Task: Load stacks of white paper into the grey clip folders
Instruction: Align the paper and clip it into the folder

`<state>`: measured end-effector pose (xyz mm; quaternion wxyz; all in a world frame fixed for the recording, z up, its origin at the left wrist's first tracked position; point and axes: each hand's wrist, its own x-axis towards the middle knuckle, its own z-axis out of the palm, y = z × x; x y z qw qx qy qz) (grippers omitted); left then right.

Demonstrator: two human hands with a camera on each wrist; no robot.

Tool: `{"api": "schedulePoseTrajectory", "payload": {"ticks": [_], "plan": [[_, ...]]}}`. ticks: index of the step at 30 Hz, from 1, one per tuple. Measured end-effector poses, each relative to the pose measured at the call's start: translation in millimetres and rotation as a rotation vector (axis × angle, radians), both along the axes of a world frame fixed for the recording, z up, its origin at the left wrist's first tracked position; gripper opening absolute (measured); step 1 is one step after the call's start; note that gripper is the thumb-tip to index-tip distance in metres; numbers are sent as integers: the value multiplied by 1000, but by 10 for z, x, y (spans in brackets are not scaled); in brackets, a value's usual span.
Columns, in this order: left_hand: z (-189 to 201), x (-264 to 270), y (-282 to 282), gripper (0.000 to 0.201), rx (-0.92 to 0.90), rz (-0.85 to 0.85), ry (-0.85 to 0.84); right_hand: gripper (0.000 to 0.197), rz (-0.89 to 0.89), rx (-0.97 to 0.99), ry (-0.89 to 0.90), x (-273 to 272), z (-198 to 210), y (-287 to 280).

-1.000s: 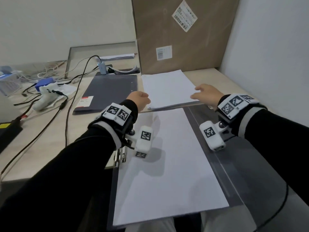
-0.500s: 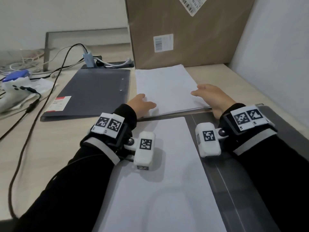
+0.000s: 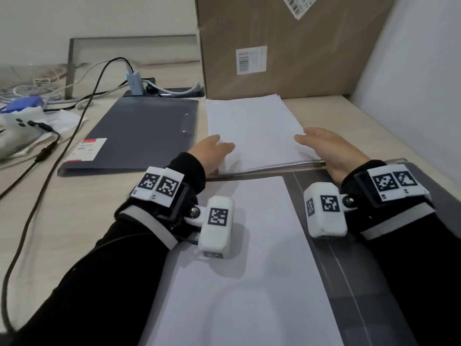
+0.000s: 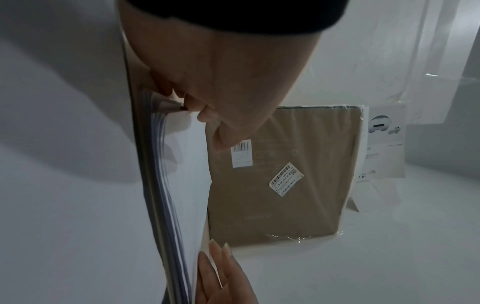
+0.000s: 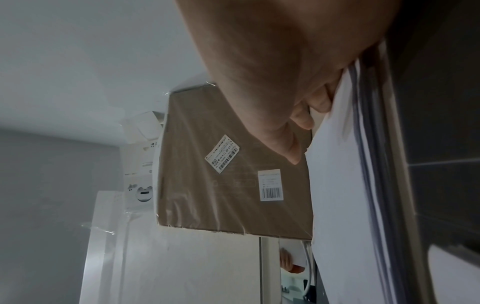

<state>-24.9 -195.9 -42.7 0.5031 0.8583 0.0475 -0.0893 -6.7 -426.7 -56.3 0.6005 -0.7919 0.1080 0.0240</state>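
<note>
A stack of white paper [image 3: 254, 126] lies on the desk beyond an open grey clip folder [image 3: 349, 233], which has white sheets [image 3: 249, 258] on its left half. My left hand [image 3: 214, 151] is at the stack's near left corner. In the left wrist view its fingertips [image 4: 192, 107] pinch into the fanned edge of the paper stack [image 4: 179, 195]. My right hand [image 3: 321, 146] rests at the near right edge. Its fingers [image 4: 223, 267] lie straight along the paper and its thumb [image 5: 285, 144] is over the top sheet. A closed grey folder [image 3: 144, 136] lies to the left.
A big cardboard box [image 3: 287, 46] stands right behind the stack, against a wall on the right. Black and white cables [image 3: 74, 116], a white controller and a small hub clutter the desk's left side. A metal frame [image 3: 74, 61] stands at the back.
The view has moved in closer and lower. Both hands stay at the stack's near corners. The right hand's fingers have stretched out farther along the right edge.
</note>
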Motion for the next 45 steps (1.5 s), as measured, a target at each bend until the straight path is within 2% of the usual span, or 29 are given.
{"api": "schedulePoseTrajectory", "payload": {"ticks": [9,15,18,23,25,27,28,29,33,35,39,45], "plan": [[74,-50,-43,58,117,-53,5,65,30,5,8,-38,22,13],[120,-53,-88,51,110,-29,-25,68,47,2,21,-41,22,20],[110,-52,-107,55,90,-17,-32,68,49,10,28,-46,27,25],[72,12,-92,54,-119,123,-129,67,47,3,29,-62,37,36],[53,65,-60,59,-332,198,-119,66,48,4,29,-63,39,39],[51,86,-35,61,-667,250,-28,67,52,4,26,-62,42,40],[64,83,-25,55,-784,256,11,68,53,2,21,-60,41,38],[86,62,-23,46,-815,251,37,69,53,1,16,-51,35,31],[93,46,-45,15,-831,257,62,72,57,2,13,-49,31,34],[93,30,-64,11,-835,226,92,71,56,-5,17,-43,26,32],[80,-37,-124,18,-781,128,200,71,63,2,23,-26,13,24],[84,-17,-99,44,-681,153,71,76,46,-4,-5,10,-9,1]]}}
